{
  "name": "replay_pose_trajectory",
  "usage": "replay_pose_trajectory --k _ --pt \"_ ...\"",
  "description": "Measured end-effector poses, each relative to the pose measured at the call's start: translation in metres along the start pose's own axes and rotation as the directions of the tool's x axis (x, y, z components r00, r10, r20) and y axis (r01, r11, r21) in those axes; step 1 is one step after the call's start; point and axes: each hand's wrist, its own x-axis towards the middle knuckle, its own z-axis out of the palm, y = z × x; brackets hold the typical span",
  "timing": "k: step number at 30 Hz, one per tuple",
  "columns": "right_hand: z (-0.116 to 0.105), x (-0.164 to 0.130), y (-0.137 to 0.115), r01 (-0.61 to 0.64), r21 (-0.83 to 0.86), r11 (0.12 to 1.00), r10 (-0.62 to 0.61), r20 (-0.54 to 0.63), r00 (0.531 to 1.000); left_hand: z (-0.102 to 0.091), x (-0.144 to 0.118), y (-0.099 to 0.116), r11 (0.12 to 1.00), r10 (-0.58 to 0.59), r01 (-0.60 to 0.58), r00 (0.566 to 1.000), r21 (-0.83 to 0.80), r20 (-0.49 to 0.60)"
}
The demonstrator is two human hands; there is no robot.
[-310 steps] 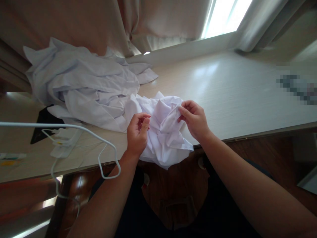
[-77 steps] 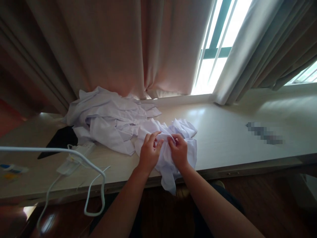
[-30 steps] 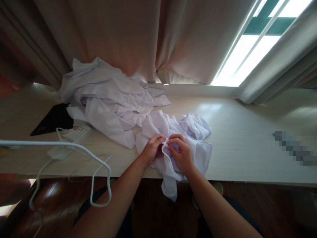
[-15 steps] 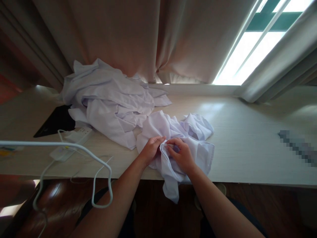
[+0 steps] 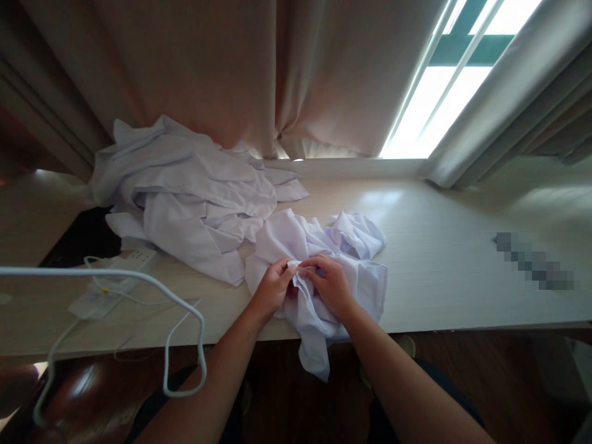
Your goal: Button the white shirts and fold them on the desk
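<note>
Okay, quick note on the change: about two and a half seconds ago your left hand (image 5: 272,287) was loosely spread on the cloth; now its thumb and fingers are pinched on a folded edge of the white garment (image 5: 298,234), and your right hand (image 5: 327,285) meets it there, thumb and forefinger gripping the same edge. Over the last second the pose barely differs; mostly your view has shifted. I'd read that as close fingertip work settled on one spot of the edge; exactly what sits between your fingertips is too small to tell.

The garment lies at the lower centre of the frame, rumpled on the desk (image 5: 439,246), with a narrow tapering flap hanging over the front edge. Fabric's thin, matte, woven-looking, with soft rounded folds; a crumpled lobe sticks out above your right hand, and a flatter panel with a straight edge spreads right of it.

At left of centre, the heap of white cloth (image 5: 185,185) is bigger, creased in long ridges, with pointed corners, near the heavy, smooth beige curtain (image 5: 208,61). Desk is pale, faintly grained, glossy where window light hits. Lower left: boxy white power strip (image 5: 139,258), smooth rounded white cable (image 5: 92,271) looping in front.
</note>
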Motion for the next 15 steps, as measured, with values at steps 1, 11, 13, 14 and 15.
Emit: replay_pose_trajectory --k 1,11,13,14,15 --pt "0.001 0.0 -0.001 -0.008 0.005 1.0 0.008 -0.026 1.0 0.0 0.001 -0.001 0.996 0.037 -0.036 0.999 0.084 -0.008" --pt "0.01 0.006 0.001 -0.093 0.025 0.995 0.095 -0.072 0.993 -0.006 0.007 -0.008 0.969 0.133 -0.114 0.989 0.218 -0.072" --pt "0.012 0.006 0.003 -0.127 -0.004 0.992 0.126 -0.079 0.989 -0.007 0.008 -0.011 0.962 0.152 -0.122 0.982 0.244 -0.108" --pt "0.012 0.006 0.004 -0.142 -0.019 0.99 0.14 -0.082 0.987 -0.006 0.008 -0.012 0.953 0.171 -0.133 0.977 0.272 -0.124" --pt "0.012 0.005 0.004 -0.154 -0.032 0.988 0.151 -0.083 0.985 -0.005 0.007 -0.012 0.942 0.196 -0.148 0.971 0.302 -0.138"
